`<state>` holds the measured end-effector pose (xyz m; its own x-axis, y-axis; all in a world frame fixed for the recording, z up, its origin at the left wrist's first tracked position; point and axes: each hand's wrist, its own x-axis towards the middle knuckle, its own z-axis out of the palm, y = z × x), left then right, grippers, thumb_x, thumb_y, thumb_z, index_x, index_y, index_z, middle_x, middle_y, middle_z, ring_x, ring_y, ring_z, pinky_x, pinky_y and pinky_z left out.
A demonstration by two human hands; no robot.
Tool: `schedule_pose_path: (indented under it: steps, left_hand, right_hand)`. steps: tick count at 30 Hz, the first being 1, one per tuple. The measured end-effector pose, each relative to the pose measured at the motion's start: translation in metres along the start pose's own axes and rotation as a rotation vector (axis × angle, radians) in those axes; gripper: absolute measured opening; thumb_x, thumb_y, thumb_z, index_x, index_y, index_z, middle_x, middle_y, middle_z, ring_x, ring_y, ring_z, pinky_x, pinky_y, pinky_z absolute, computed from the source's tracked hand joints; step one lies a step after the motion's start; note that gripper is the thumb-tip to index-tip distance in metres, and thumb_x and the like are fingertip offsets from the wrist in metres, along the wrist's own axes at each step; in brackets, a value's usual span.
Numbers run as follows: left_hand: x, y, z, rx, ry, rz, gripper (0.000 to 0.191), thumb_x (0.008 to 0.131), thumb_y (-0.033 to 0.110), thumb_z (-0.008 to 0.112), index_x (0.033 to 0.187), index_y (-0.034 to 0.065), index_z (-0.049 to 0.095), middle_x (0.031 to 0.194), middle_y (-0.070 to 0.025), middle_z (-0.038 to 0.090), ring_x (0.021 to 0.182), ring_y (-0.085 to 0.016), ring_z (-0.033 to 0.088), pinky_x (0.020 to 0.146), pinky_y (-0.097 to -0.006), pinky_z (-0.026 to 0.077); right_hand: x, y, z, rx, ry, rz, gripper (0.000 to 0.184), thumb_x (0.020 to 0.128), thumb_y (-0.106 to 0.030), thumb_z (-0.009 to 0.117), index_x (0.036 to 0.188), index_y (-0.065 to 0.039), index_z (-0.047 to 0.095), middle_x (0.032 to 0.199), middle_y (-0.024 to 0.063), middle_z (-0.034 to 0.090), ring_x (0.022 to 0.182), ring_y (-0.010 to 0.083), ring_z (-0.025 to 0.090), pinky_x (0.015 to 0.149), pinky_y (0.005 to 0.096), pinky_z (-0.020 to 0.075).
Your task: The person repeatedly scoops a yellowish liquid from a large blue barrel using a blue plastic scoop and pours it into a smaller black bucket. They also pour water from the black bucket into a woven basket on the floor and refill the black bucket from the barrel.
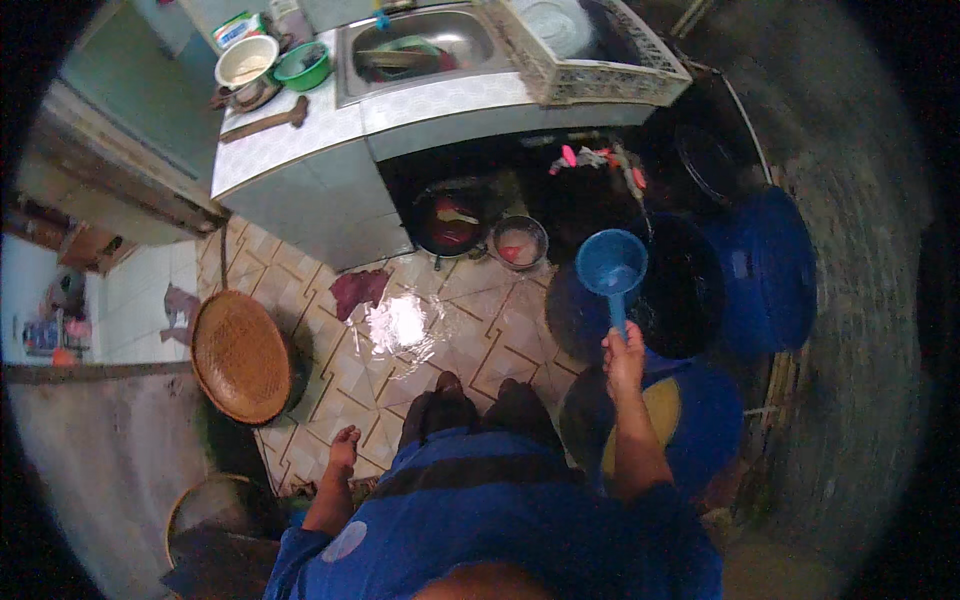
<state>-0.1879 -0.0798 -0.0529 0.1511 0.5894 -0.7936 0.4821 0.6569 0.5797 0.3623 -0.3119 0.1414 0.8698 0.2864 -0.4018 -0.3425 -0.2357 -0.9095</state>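
Observation:
My right hand [625, 358] grips the handle of a blue plastic water dipper [611, 262]. The dipper's round bowl faces up, with a bright reflection inside; how much water it holds is unclear. It is held over the left part of a large dark-mouthed water drum [684, 289], into which a thin stream [648, 219] appears to fall. A blue drum with a yellow patch [649, 427] stands below my right forearm. My left hand [344, 448] hangs low by my side above the tiled floor, loosely relaxed, with nothing visible in it.
Wet floor tiles [480, 341] glare ahead of my feet, beside a maroon cloth [360, 291]. A pot [519, 244] and a dark basin [450, 225] sit under the counter [442, 97] with its steel sink [480, 49]. A woven tray [240, 356] stands left; another blue barrel [772, 270] stands right.

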Motion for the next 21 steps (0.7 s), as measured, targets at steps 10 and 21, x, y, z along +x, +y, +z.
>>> schedule_pose_path:
  steps: [10, 21]
  left_hand:
    - [0.029, 0.056, 0.013, 0.320, -0.032, 0.258, 0.043, 0.084, 0.026, 0.064, 0.117, 0.0005, 0.055, 0.093, -0.0035, 0.062, 0.073, -0.012, 0.053, 0.070, -0.0252, 0.043]
    - [-0.014, 0.047, 0.019, 0.792, -0.035, 0.265, 0.054, 0.085, 0.039, 0.059, 0.118, -0.0039, 0.055, 0.113, -0.0194, 0.060, 0.108, -0.025, 0.056, 0.092, -0.0345, 0.043]
  right_hand:
    - [0.068, 0.022, -0.114, -0.999, 0.511, -0.039, 0.045, 0.086, -0.031, 0.059, 0.117, 0.001, 0.053, 0.104, 0.0241, 0.061, 0.097, 0.0359, 0.060, 0.081, 0.0428, 0.0473]
    - [0.242, 0.137, -0.145, -0.738, 0.093, 0.462, 0.033, 0.083, -0.026, 0.062, 0.113, -0.013, 0.058, 0.096, 0.0072, 0.064, 0.072, 0.0246, 0.058, 0.059, 0.0393, 0.0486]
